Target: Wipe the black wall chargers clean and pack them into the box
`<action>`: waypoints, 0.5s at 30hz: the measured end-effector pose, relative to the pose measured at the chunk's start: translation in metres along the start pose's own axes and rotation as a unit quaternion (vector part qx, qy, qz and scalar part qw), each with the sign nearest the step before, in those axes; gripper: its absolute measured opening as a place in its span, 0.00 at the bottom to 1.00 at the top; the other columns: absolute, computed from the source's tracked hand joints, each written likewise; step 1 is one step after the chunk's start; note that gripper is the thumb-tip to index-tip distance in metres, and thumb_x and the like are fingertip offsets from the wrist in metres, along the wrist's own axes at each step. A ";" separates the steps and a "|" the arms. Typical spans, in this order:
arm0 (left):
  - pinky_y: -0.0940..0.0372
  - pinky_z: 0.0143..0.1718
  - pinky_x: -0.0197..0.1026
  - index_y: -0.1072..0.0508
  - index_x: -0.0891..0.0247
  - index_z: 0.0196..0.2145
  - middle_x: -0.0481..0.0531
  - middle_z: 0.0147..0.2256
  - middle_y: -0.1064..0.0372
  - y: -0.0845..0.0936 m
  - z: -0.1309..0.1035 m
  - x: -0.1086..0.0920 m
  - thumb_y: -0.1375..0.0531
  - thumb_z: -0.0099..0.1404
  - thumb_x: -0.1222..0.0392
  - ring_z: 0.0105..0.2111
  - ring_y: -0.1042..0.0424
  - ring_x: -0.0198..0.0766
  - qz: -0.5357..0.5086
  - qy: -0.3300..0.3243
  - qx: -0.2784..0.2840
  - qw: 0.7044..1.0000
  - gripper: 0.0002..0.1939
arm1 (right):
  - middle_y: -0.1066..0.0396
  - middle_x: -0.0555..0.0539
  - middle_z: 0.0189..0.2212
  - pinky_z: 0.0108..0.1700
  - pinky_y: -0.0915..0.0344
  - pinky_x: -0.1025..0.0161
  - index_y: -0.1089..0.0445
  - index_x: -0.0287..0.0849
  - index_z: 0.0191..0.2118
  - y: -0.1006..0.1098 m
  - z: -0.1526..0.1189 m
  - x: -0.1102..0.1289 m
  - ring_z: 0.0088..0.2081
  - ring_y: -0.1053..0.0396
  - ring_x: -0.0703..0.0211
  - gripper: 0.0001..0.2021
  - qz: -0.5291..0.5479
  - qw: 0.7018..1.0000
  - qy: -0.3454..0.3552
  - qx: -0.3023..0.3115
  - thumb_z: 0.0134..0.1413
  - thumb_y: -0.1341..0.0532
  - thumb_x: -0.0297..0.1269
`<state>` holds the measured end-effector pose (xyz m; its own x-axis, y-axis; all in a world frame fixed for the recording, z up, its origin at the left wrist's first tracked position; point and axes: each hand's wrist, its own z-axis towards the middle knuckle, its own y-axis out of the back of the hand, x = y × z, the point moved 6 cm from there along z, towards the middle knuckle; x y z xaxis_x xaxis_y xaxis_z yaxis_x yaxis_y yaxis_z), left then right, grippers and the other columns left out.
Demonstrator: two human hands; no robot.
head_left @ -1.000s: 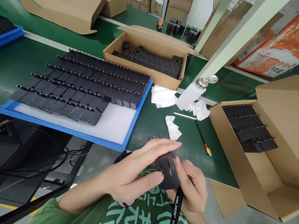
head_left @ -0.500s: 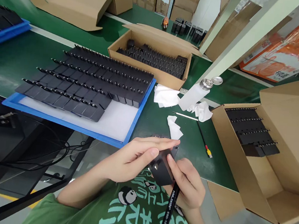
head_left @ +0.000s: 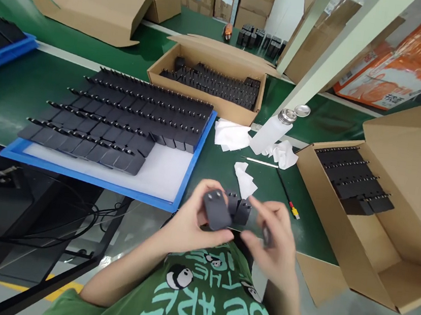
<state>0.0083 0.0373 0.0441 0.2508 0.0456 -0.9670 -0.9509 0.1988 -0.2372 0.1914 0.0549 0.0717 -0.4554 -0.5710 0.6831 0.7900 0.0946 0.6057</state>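
Observation:
My left hand [head_left: 197, 222] grips a black block [head_left: 218, 210] with two metal pins at its top end. Just right of it, my right hand [head_left: 275, 237] is blurred, its fingers curled around a dark, slim tool [head_left: 267, 235] seen nearly end-on. Between the hands, near the table edge, stand small black blocks [head_left: 242, 212] with metal pins. Beyond them lies a folded white wipe [head_left: 245, 180]. To the left, rows of similar black blocks fill much of a blue-rimmed tray [head_left: 178, 202] with a white lining.
Open cardboard boxes with black blocks stand behind [head_left: 202, 100] and at the right [head_left: 339, 234]. A white bottle [head_left: 270, 135], crumpled wipes [head_left: 285, 154], a thin white stick [head_left: 259, 161] and a black cable [head_left: 285, 187] lie or stand beyond my hands. A pale post [head_left: 334, 55] rises behind.
My hands have moved apart. The block has turned upright in my left hand, its pins now facing up. The dark tool has swung up in my right hand, uncovering the small blocks.

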 end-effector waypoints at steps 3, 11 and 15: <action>0.27 0.36 0.41 0.42 0.52 0.49 0.49 0.42 0.34 0.034 -0.006 -0.001 0.28 0.55 0.62 0.34 0.25 0.37 0.081 -0.030 -0.099 0.991 0.31 | 0.35 0.42 0.41 0.37 0.29 0.59 0.34 0.40 0.58 0.014 -0.006 -0.059 0.39 0.32 0.56 0.17 -0.106 0.987 -0.118 -0.007 0.68 0.46 0.38; 0.33 0.55 0.51 0.33 0.54 0.52 0.55 0.53 0.34 0.050 -0.001 0.014 0.31 0.61 0.55 0.56 0.33 0.50 0.425 0.056 -0.032 0.903 0.24 | 0.39 0.36 0.59 0.60 0.35 0.41 0.44 0.46 0.68 0.010 -0.016 -0.096 0.60 0.37 0.42 0.24 -0.120 0.974 -0.182 0.063 0.69 0.50 0.40; 0.32 0.52 0.49 0.36 0.52 0.53 0.52 0.54 0.32 0.046 0.006 0.031 0.33 0.62 0.58 0.54 0.30 0.47 0.430 0.122 -0.004 0.894 0.24 | 0.46 0.42 0.67 0.61 0.33 0.47 0.59 0.56 0.73 -0.018 -0.020 -0.063 0.65 0.42 0.45 0.38 0.007 0.968 -0.139 0.209 0.64 0.38 0.48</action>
<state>-0.0262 0.0533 0.0038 -0.6205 -0.0362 -0.7834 -0.7744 0.1858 0.6048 0.2146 0.0725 0.0095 -0.5848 -0.3321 0.7401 0.5883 0.4545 0.6688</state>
